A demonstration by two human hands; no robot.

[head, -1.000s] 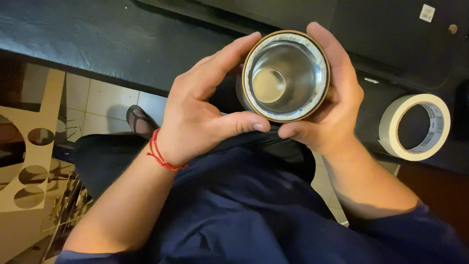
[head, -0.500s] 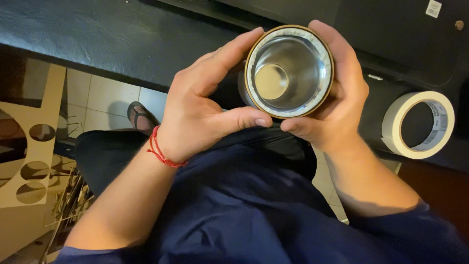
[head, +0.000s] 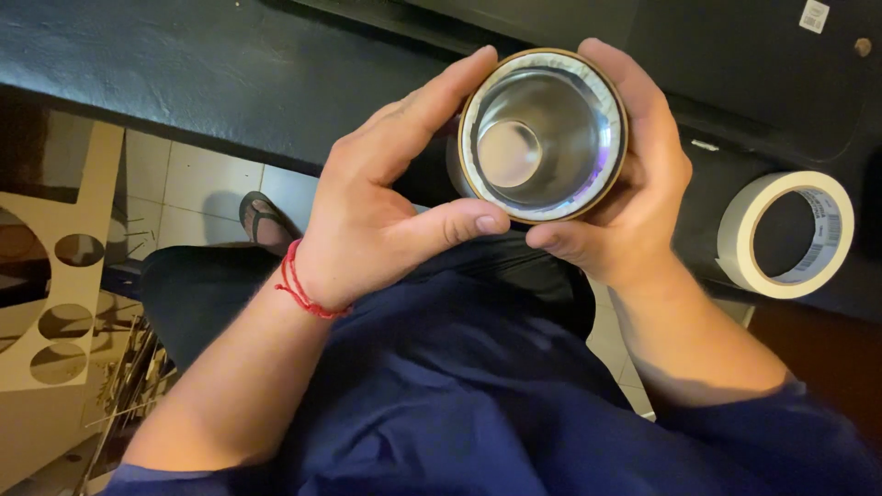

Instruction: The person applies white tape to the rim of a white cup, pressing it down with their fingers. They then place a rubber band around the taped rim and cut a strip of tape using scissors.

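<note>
My fingers (head: 432, 96) wrap a metal cup (head: 542, 135) from both sides, pinching it between 2 hands, its open mouth tipped up at my camera. Taking the cup as my landmark and working down in size: behind and around it runs the dark surface (head: 184, 73). Below it lies my lap in dark blue cloth (head: 478, 395). Far to its lower left stands a pale board with round holes (head: 64, 303). To its right, well apart, a roll of white tape (head: 785, 234) rests on the surface. My left hand (head: 386, 216) curls around its left wall, thumb pressed under the rim; my right hand (head: 634, 174) cups its right wall. A red thread band (head: 299, 289) sits on the left wrist.

To hold this well, I judge the grip should stay even on both walls, thumbs low, so the rim stays unobstructed and the cup does not tilt.
</note>
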